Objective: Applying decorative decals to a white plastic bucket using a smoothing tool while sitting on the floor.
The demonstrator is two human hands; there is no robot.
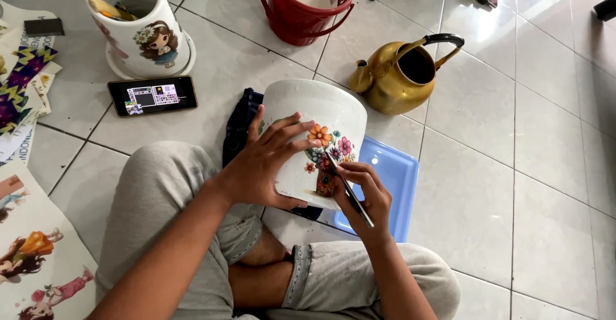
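A white flower pot [321,111] lies tilted on its side over my lap, with a colourful flower picture [326,150] on its wall. My left hand [266,163] is spread flat on the pot's side, steadying it. My right hand [364,195] grips a thin dark brush [351,193], whose tip touches the flower picture near the red vase shape. Under the pot sits a blue plastic tray [391,179] on the tiled floor.
A second white pot [138,28] with a girl picture stands at the upper left beside a black phone [152,95]. A gold kettle [401,73] and a red bucket [301,12] stand behind. Sheets of pictures [32,249] lie at the left.
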